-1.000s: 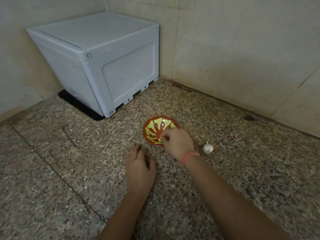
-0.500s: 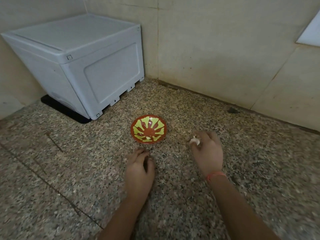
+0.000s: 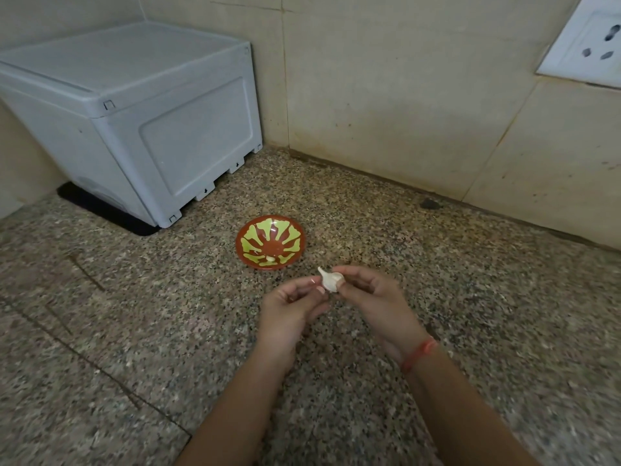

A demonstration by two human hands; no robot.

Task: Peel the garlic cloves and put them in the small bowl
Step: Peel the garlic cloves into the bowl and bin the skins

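Right at the grip: the right hand (image 3: pixel 373 297) has its thumb and fingers closed narrowly around the garlic (image 3: pixel 331 280), and the left hand (image 3: pixel 289 307) comes in from the other side, curled fingertips (image 3: pixel 317 289) pressed against the papery skin. So that's both hands on one piece, held up off the counter (image 3: pixel 134 314), pointed stalk end tipped toward the upper left. And that is the change. A second ago the right hand was over the bowl, the garlic lay alone on the counter to the bowl's right, and the left hand rested flat. Now the garlic has been picked up and brought to the centre of the frame. The small bowl (image 3: pixel 242 242) sits just above the hands, apart from them, with what looks like one pale peeled clove (image 3: pixel 270 260) already in its lower part. By my reading one clove is delivered and the next peel is just starting, with the skin apparently still on. An orange wristband (image 3: pixel 420 353) shows on the right wrist. Further out, a grey box (image 3: pixel 134 122) fills the upper left and a wall socket (image 3: pixel 591 42) sits in the upper right corner.
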